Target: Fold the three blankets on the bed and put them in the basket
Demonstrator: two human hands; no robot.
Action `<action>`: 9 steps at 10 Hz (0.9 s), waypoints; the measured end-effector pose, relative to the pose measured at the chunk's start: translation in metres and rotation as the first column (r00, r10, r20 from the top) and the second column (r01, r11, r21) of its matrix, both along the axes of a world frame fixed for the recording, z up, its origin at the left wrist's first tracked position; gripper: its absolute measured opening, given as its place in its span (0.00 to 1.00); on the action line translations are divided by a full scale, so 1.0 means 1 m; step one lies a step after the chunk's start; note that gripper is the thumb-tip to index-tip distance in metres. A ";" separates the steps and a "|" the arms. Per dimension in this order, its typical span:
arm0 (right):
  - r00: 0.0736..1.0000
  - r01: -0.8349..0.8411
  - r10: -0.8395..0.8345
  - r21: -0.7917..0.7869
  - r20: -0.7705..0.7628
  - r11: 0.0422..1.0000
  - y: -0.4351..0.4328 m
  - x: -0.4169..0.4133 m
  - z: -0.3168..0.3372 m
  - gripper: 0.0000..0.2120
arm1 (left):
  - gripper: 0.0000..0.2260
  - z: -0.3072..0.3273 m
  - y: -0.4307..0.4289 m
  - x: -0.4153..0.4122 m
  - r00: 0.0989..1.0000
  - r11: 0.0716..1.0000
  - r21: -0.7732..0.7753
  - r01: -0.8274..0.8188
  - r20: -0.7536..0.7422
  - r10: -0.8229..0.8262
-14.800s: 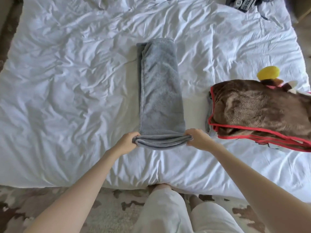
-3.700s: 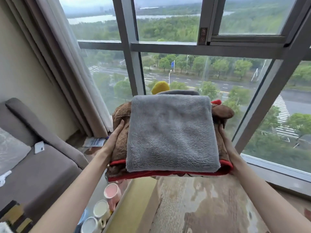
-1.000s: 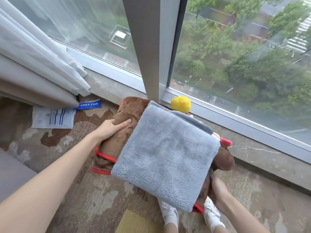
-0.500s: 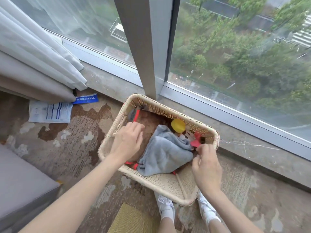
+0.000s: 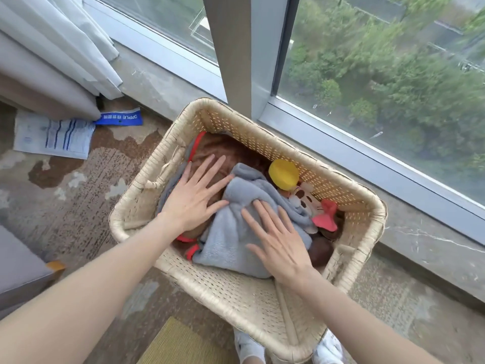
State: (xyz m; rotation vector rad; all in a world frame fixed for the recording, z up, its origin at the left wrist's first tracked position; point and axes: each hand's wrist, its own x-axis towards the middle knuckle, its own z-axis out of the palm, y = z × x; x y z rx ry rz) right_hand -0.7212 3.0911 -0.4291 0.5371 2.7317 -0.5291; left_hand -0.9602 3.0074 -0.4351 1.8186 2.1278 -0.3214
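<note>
Stack was partly hidden: by the basket's (image 5: 236, 292) far-right wall only a yellow lump (image 5: 284, 174) and a cartoon face (image 5: 305, 199) with a red bow showed; couldn't tell what they belonged to. Brown blanket (image 5: 223, 151), red-trimmed, lay underneath, half covered. Grey blanket (image 5: 228, 240) sat on top, rumpled, toward the near edge. Left hand (image 5: 194, 198) lay flat, fingers spread, on the brown; right hand (image 5: 278, 243) likewise on the grey.

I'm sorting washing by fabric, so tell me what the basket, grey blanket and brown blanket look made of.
Basket: pale woven rattan or similar plant fibre, matte; interlaced strands and a wrapped rim show.
Grey blanket: soft fleece, probably synthetic; fuzzy nap, rounded folds.
Brown blanket: short-pile plush, matte, with smooth red edging; the exact fibre cannot be told.
</note>
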 end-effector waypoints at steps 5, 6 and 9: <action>0.999 0.030 -0.030 -0.006 0.029 1.000 0.054 -0.077 -0.108 0.26 | 0.24 -0.096 0.003 -0.020 0.991 0.995 -0.076 -0.059 0.112 0.067; 0.999 0.016 -0.014 -0.034 0.053 0.999 0.057 -0.079 -0.098 0.26 | 0.25 -0.085 0.006 -0.020 0.992 0.996 -0.086 -0.036 0.120 0.047; 0.997 0.052 -0.059 -0.131 -0.053 0.990 0.070 -0.075 0.071 0.22 | 0.17 0.085 0.026 -0.014 0.999 0.989 -0.145 -0.027 0.043 0.033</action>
